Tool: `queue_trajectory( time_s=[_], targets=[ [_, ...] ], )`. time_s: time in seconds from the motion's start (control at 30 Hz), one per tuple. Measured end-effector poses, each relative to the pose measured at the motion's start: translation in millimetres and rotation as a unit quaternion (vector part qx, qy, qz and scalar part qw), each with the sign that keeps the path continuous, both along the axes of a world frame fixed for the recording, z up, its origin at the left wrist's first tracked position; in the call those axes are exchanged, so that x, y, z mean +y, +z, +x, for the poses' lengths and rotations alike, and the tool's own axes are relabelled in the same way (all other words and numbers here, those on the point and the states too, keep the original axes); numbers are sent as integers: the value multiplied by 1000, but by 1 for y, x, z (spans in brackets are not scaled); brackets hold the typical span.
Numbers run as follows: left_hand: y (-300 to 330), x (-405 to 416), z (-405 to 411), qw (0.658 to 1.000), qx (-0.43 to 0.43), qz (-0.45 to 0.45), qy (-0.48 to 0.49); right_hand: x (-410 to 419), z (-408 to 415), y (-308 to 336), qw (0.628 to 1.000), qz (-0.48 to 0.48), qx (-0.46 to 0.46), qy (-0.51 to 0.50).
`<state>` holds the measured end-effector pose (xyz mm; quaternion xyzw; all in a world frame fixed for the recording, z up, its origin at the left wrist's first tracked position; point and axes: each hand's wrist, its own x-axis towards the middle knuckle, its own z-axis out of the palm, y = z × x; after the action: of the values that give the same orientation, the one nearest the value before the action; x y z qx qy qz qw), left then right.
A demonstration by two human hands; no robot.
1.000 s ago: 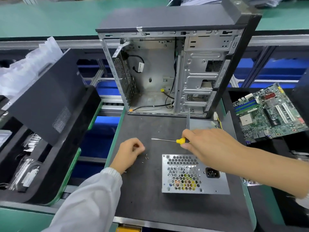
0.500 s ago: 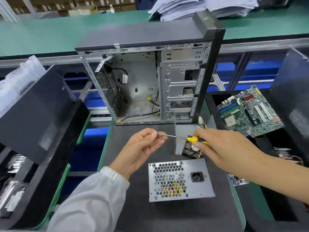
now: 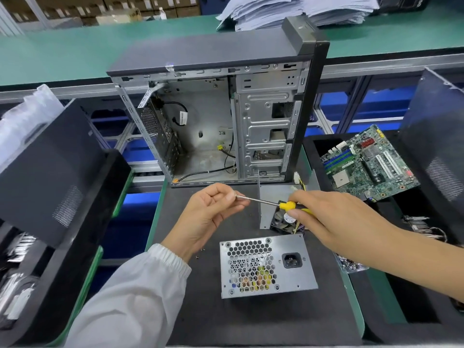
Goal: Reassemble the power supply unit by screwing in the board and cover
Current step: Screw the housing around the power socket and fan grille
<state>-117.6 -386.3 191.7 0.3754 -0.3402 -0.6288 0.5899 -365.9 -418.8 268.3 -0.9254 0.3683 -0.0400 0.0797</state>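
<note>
The right hand (image 3: 334,219) covers most of the screwdriver (image 3: 261,202) handle, the left hand (image 3: 213,217) hides its tip and perhaps a screw, and the fan (image 3: 285,218) shows only partly.

The dark mat (image 3: 226,317) lies bare along its near edge and down its left strip, apart from a few loose screws (image 3: 199,254) just left of the metal power supply box (image 3: 267,266), which stands in the middle. Above the mat's far half, the left hand (image 3: 213,217) and right hand (image 3: 334,222) meet on a screwdriver (image 3: 266,202), barring the way across. Behind them a fan (image 3: 286,219) and upright grey panel (image 3: 266,207) crowd the right far corner. The open computer case (image 3: 221,121) walls off the far edge. Black trays (image 3: 75,222) hem both sides.
</note>
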Motion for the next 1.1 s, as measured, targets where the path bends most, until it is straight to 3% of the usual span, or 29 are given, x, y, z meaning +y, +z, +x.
queue_trajectory(
  time_s=[0.23, 0.4, 0.8, 0.9, 0.97, 1.03, 1.1],
  targets=[
    [1, -1, -1, 982, -156, -90, 53, -6, -2, 5, 987, 144, -66, -27],
    [-4, 0, -6, 986, -118, -94, 66, -7, -3, 4, 938, 314, -135, -63],
    [-11, -7, -15, 996, -23, -81, 40, -7, -8, 9, 952, 245, -157, -93],
    [-6, -13, -9, 995, -89, -38, 30, -6, -15, 18, 961, 225, -134, -88],
    [-2, -22, -7, 959, -281, 13, -21, -6, -23, 26, 968, 210, -112, -76],
    [4, -33, -10, 882, -442, 29, -160, -5, -31, 33, 974, 201, -84, -61],
    [8, -45, -18, 826, -472, 51, -304, -3, -38, 38, 980, 188, -51, -49]
  ],
)
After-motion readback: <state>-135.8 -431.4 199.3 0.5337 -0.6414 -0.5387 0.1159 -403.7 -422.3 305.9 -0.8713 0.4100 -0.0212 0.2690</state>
